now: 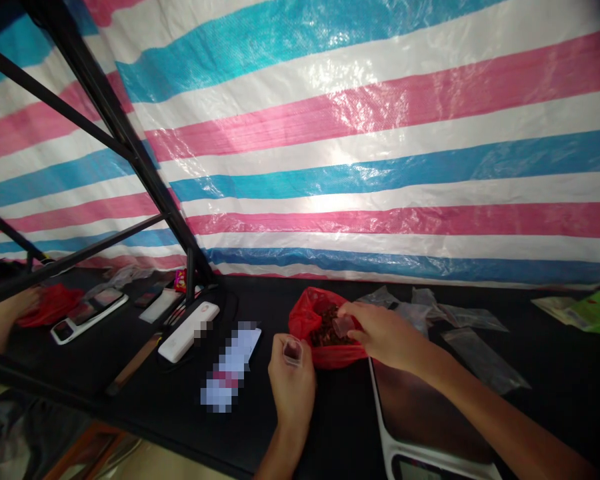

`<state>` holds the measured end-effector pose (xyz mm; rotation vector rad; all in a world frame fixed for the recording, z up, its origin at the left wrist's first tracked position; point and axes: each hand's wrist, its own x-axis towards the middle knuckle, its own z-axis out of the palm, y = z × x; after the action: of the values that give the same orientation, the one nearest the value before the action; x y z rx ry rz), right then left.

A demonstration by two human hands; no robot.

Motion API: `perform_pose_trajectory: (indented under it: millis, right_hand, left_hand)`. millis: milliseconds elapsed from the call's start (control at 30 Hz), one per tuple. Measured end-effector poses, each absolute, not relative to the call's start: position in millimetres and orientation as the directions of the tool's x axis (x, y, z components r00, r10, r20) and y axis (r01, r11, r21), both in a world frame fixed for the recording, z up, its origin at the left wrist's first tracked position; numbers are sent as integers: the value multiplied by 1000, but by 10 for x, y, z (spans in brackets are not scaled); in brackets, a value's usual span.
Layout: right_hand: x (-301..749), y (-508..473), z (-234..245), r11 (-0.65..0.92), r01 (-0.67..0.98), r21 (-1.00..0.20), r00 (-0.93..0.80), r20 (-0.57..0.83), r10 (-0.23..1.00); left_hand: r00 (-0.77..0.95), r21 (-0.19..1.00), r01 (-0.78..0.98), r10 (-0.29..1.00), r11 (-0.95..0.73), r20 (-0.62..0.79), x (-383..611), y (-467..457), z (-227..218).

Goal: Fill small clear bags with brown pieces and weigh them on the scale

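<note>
My left hand [293, 380] is closed around a small clear plastic bag [293, 352], its mouth showing above my fist. Beside it, a red plastic bag [305, 310] stands with its top spread, full of small brown pieces [325, 330] I cannot identify. My right hand [380, 333] reaches into this bag from the right, fingers pinched on a small clear plastic scoop [344, 325] among the pieces. Under my right forearm lies a kitchen scale [425, 413] with a dark plate and silver rim, touching or close to the red bag.
Clear plastic bags [485, 360] lie at the right, near a green packet [597, 310]. Left of me are a phone [233, 370] and a white power strip [190, 332]. Beyond a black metal frame [130, 153], another person's hand [17, 307] touches another red bag [55, 303] near a second scale [90, 317].
</note>
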<state>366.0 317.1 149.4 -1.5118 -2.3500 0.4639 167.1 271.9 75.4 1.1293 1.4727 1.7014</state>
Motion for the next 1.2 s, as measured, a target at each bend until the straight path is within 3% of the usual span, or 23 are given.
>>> perform_pose_trajectory:
  millis: [167, 300, 733, 1000, 1200]
  right_hand:
    - [3609, 3119, 1416, 406, 879, -249, -408, 46, 912]
    - [3576, 3105, 1413, 409, 892, -191, -414, 14, 910]
    - [3444, 3100, 1277, 405, 855, -323, -426, 7, 905]
    - [3371, 3062, 1249, 443, 851, -283, -447, 55, 893]
    - [3349, 3062, 1270, 407, 828, -386, -422, 50, 905]
  left_hand:
    - [-415, 953, 244, 869, -180, 270, 1672, 2696, 747]
    - [-356, 930, 350, 902, -113, 244, 1648, 2702, 744]
    - [-389, 984, 84, 904, -156, 177, 1616, 2776, 780]
    - [-408, 987, 39, 899, -158, 160, 1613, 2790, 755]
    - [-389, 991, -45, 916, -125, 98, 1621, 2787, 772]
